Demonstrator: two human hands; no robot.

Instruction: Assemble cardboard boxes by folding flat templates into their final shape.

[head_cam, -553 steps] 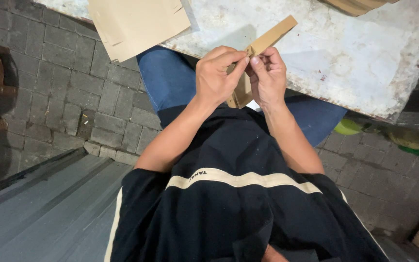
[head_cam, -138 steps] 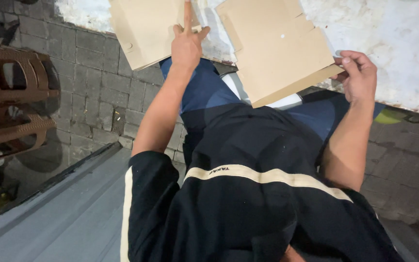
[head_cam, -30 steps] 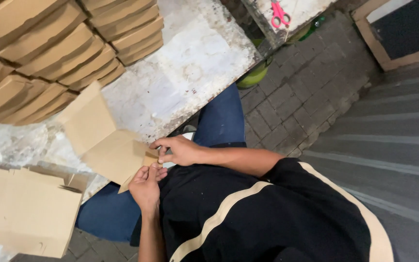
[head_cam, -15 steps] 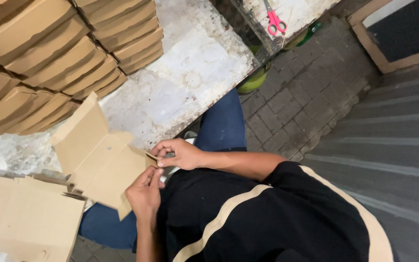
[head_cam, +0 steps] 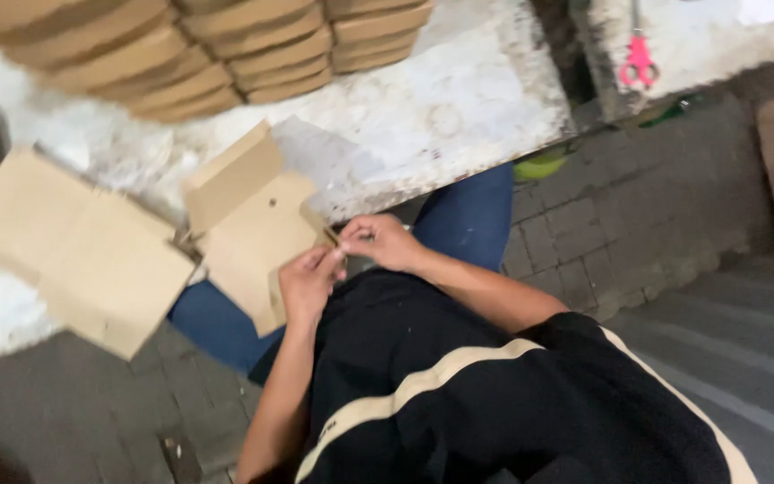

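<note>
Concrete bench fills the upper frame, with stacked boxes at upper left. I see both hands pinching the carton at centre: left hand, right hand. Since half a second ago its flap has folded further up.

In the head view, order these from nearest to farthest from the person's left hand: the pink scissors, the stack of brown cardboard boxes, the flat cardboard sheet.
From the left hand:
1. Flat cardboard sheet, on the table's left edge.
2. Stack of brown cardboard boxes, at the table's top.
3. Pink scissors, far upper right.
</note>
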